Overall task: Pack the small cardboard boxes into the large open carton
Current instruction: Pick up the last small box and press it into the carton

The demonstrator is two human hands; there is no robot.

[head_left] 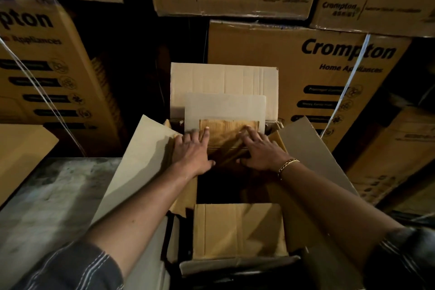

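The large open carton [237, 228] stands in front of me with its flaps spread outward. Inside, against its far wall, sits a small brown cardboard box [228, 128], lit on top. My left hand [193, 150] lies with straight fingers on the box's left end, thumb down at its near face. My right hand [261, 150], with a gold bracelet at the wrist, lies the same way on the right end. A pale cardboard sheet [223, 106] stands upright just behind the box. The carton's near interior is dark and its contents are hidden.
Large printed Crompton cartons [329, 73] are stacked close behind and on both sides. The carton's left flap [141, 160] and right flap [308, 148] lean outward. Grey concrete floor [51, 195] shows at the left.
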